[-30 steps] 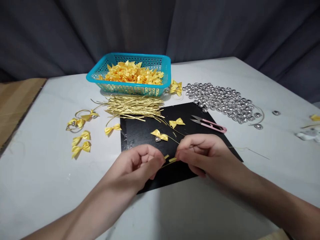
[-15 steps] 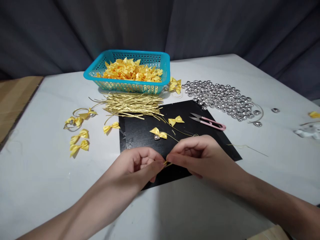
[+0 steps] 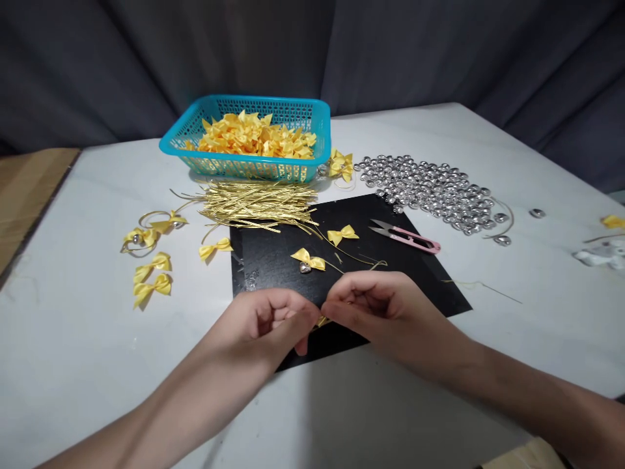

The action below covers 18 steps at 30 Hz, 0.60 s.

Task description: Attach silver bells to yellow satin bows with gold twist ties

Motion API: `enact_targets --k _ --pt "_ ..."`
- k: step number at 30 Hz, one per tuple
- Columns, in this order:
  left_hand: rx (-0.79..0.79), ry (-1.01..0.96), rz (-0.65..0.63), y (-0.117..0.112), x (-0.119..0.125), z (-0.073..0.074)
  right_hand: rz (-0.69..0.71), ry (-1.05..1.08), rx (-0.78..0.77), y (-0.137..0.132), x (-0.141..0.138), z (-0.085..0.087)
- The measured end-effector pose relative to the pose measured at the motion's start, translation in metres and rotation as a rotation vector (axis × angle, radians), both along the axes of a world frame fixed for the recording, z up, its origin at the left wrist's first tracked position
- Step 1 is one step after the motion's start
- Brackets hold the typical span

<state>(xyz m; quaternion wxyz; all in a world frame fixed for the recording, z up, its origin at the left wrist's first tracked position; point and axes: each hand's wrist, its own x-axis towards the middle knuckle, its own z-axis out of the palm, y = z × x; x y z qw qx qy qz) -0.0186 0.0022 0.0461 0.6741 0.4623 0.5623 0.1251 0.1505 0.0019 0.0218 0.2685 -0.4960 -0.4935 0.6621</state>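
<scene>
Fingertips nearly touching, my left hand [image 3: 276,322] and my right hand [image 3: 378,303] both pinch a short bit of gold cord [image 3: 322,321] above the black mat [image 3: 273,264]. Most of the cord is hidden by my fingers. Just beyond them on the mat lies a yellow ribbon bow [image 3: 315,261] with a silver heart-shaped bead [image 3: 305,268] beside it. Another yellow bow [image 3: 342,235] rests farther back. Pink-handled thread snips [image 3: 413,240] lie with their blades pointing left. A thin gold thread [image 3: 379,264] curls close to my right hand.
A turquoise basket [image 3: 219,156] full of yellow bows stands at the back, with a heap of gold cords [image 3: 258,205] before it. Many silver beads [image 3: 432,192] spread at the right. Loose bows [image 3: 153,286] lie at the left. Brown cardboard [image 3: 29,195] borders the far left.
My right hand has shifted slightly left, closer to my left fingertips. Less cord shows between the hands, which both keep their pinch. The whole view has shifted slightly.
</scene>
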Motion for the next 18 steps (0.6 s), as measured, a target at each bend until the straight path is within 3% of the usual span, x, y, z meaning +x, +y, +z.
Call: enact_targets --k 7,18 --pt "0.003 0.016 0.009 0.0000 -0.0002 -0.0062 -0.084 0.010 0.023 -0.0001 -0.0034 0.0019" --pt "0.007 0.068 0.023 0.0007 -0.0002 -0.0031 -0.025 0.019 -0.044 0.0017 0.0032 -0.0008"
